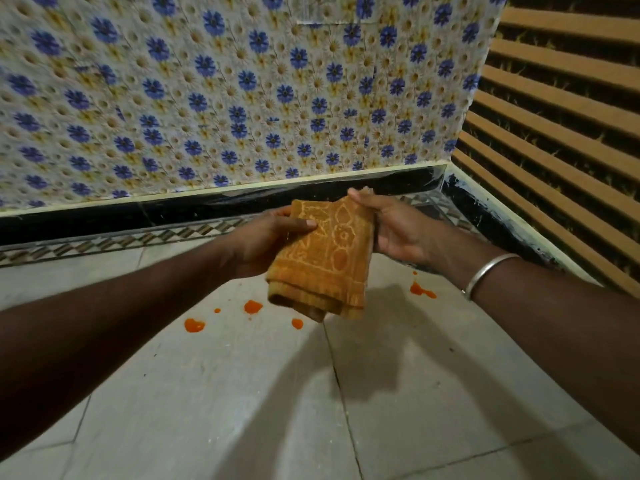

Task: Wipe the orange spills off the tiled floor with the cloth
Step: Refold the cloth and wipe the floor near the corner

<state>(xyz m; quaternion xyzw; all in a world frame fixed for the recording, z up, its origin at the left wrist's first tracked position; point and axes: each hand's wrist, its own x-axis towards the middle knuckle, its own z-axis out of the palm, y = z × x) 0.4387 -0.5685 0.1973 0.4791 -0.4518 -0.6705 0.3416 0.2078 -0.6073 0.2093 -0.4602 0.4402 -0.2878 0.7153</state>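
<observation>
Above the tiled floor [450,393], both hands, left [266,239] and right [398,226], grip a folded cloth [325,261], orange spills [252,306] at 6 o'clock.

Open floor [242,393] lies all around the spills [252,306], hemmed by the flowered wall [207,98] behind and the slatted wall [554,116] at right.
</observation>
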